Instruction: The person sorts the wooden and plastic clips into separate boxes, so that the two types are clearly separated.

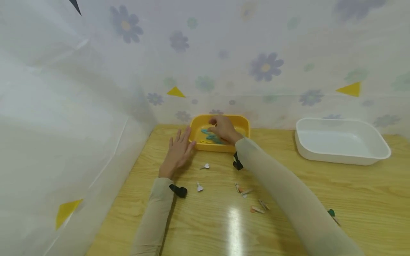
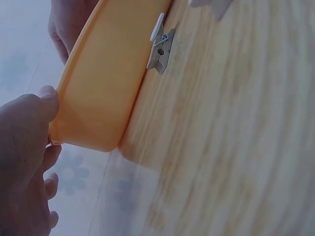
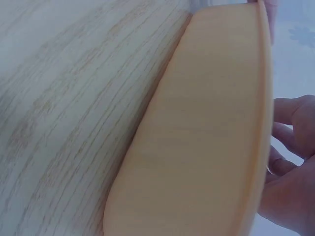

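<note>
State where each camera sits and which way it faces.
Head: worn there, looking forward and down at the yellow bin and tabletop; left hand, right hand and sleeves show.
Left wrist: worn there, facing the bin's side and a clothespin; both hands partly show.
Right wrist: worn there, facing the bin's side; right hand, probably left hand too.
Shared: both wrist views show the yellow bin's outside and tabletop.

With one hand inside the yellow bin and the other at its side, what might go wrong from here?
The right hand reaches over the near rim, so its wrist might bump and shift the yellow bin, though the left hand touches it. The blue pieces lie close together, so several may come up at once. The right sleeve could sweep nearby wooden clips.
</note>
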A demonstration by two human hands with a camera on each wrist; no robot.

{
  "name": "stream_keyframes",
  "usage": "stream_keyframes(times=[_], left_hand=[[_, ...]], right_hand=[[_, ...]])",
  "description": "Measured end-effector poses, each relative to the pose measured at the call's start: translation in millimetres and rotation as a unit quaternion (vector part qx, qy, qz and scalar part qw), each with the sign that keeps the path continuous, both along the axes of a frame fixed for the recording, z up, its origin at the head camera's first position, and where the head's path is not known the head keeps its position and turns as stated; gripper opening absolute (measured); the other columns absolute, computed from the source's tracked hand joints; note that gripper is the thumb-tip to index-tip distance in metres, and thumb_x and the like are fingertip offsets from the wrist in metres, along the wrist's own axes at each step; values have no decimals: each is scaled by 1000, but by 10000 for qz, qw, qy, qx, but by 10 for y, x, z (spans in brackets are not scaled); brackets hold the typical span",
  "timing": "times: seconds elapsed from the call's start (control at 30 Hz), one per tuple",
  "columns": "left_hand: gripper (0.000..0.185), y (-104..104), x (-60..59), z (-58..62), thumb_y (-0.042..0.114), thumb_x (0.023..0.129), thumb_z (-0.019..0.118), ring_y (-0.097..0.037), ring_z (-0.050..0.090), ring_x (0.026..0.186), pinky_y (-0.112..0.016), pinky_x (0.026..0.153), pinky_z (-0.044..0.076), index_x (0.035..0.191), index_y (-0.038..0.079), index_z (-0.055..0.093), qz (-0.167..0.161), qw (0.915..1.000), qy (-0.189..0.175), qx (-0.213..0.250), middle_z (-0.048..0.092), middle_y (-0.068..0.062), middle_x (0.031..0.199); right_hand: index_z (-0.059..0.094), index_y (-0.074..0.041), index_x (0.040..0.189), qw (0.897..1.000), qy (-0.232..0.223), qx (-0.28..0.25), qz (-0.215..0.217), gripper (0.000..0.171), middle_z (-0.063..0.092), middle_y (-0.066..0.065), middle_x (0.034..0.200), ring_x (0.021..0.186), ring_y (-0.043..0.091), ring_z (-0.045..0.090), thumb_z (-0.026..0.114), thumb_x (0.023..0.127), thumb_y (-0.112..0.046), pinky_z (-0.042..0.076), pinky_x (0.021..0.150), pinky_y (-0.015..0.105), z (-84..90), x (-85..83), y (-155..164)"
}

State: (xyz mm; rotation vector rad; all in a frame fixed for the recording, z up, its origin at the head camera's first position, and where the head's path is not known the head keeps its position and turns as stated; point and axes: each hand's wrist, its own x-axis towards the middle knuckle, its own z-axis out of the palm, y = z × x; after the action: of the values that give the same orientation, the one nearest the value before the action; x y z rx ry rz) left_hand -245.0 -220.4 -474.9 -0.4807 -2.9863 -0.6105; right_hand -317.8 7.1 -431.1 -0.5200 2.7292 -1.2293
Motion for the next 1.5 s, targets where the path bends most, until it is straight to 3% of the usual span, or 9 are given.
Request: stream_keyframes(times=[0.37, 0.53, 0.77, 0.93, 1.1, 1.3, 1.5], left_hand=[[67, -54, -94, -19, 46, 112, 29, -33, 1, 158, -69, 119, 5, 167, 12, 9, -125, 9998, -39, 147, 10, -5, 172], [65, -114, -115, -26, 44, 113, 29, -36, 4, 157, -72, 117, 7, 166, 11, 11, -252, 9990, 210, 305, 10, -8, 172], [63, -180, -110, 124, 43, 112, 33, -43, 9, 155, -72, 117, 4, 166, 12, 18, -467, 9954, 588, 589, 13, -12, 171], [66, -186, -35, 297, 50, 111, 33, -42, 10, 155, -69, 119, 5, 164, 11, 26, -652, 9929, 604, 791, 15, -12, 171], [61, -133, 64, 415, 44, 112, 38, -43, 23, 152, -65, 119, 17, 160, 6, 35, -1007, 9842, 857, 1176, 27, -20, 165], [49, -45, 246, 415, 25, 111, 48, -40, 36, 146, -60, 116, 31, 156, 6, 43, -1360, 9746, 610, 1669, 37, -18, 161], [43, 51, 439, 388, 21, 109, 53, -36, 48, 139, -56, 112, 39, 147, 2, 53, -1622, 9654, 309, 2020, 53, -18, 149]], right_hand=[[62, 1, 136, 9991, 318, -182, 204, 39, 63, 20, 131, 115, 31, 60, 65, 103, -19, 50, 99, 45, 156, 185, 150], [62, -2, 138, 9976, 582, -110, 357, 41, 63, 19, 135, 119, 34, 60, 65, 103, -23, 49, 101, 47, 225, 352, 227], [57, -6, 145, 9952, 803, -288, 474, 47, 57, 15, 144, 130, 36, 54, 63, 105, -29, 47, 104, 53, 314, 572, 387], [53, -9, 149, 9937, 997, -337, 397, 51, 55, 13, 147, 131, 34, 53, 62, 105, -32, 46, 104, 54, 382, 705, 515], [48, -12, 154, 9923, 1134, -351, 352, 55, 51, 10, 152, 134, 30, 50, 62, 105, -33, 46, 105, 53, 424, 841, 678], [44, -15, 156, 9905, 1290, -417, 211, 56, 46, 8, 156, 139, 31, 46, 59, 106, -36, 42, 110, 53, 473, 985, 963], [41, -14, 158, 9877, 1542, -258, 64, 57, 42, 12, 159, 145, 34, 39, 57, 107, -34, 38, 111, 59, 488, 1104, 1265]])
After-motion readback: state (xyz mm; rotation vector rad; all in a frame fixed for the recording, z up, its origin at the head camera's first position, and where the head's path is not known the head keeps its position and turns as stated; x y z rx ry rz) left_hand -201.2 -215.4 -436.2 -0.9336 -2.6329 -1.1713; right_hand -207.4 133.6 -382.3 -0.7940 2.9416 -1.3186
